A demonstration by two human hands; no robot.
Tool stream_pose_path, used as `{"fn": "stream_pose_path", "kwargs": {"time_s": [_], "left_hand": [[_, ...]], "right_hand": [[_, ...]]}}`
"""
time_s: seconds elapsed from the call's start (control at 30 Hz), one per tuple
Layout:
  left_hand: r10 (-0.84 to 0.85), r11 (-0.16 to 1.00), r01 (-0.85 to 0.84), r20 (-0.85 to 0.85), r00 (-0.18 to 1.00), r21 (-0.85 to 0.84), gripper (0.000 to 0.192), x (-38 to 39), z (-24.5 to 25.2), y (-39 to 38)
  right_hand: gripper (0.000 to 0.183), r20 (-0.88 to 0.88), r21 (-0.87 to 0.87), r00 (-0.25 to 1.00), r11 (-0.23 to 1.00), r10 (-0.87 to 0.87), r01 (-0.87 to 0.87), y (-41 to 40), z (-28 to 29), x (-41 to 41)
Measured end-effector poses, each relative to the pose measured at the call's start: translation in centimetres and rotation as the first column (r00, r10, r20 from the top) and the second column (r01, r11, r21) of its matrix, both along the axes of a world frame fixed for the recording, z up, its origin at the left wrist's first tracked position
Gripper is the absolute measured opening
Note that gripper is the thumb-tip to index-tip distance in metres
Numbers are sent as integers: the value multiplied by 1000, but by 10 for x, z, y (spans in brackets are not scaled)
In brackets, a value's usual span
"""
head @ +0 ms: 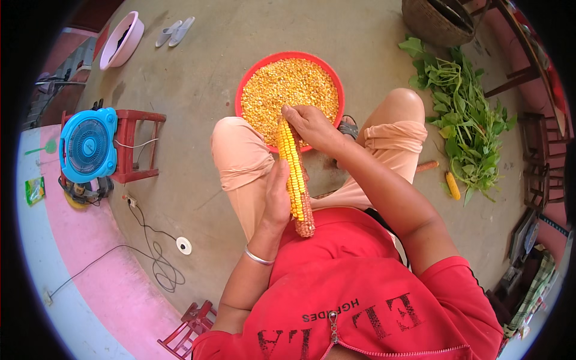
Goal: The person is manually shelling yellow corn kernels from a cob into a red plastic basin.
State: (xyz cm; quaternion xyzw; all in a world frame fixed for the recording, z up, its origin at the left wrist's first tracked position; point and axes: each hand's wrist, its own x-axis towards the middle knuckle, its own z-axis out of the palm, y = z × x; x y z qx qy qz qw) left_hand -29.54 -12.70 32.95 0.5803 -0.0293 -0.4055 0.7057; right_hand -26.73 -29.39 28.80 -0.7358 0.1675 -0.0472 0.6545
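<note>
A partly shelled corn cob [294,180] slants up from my lap towards the basin. Yellow kernels cover its left side, while its right side and near end are bare and reddish brown. My left hand [276,193] grips it from the left, its fingers hidden underneath. At the cob's far end my right hand [310,126] has its thumb and fingers closed on the tip. Beyond my knees stands a red plastic basin [340,85], filled with loose corn kernels [288,85].
Leafy green stems [459,117] lie on the right, near a yellow corn cob [452,185] and a bare cob [427,166]. A woven basket [436,22] stands behind. To the left are a blue fan [90,144], a red stool [135,121], a trailing cable [157,265] and a pink tub [130,45].
</note>
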Motion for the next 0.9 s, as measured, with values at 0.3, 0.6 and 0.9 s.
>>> {"fn": "stream_pose_path", "kwargs": {"time_s": [0.3, 0.6, 0.9], "left_hand": [[98, 980, -145, -309, 946, -133, 39, 11, -5, 0], [121, 977, -166, -301, 946, -130, 41, 16, -15, 3], [224, 962, -258, -284, 933, -90, 38, 22, -16, -1]], "right_hand": [[37, 32, -279, 992, 954, 120, -106, -3, -18, 16], [28, 87, -461, 986, 872, -144, 168, -37, -35, 18], [25, -49, 376, 994, 924, 99, -73, 10, 15, -58]]}}
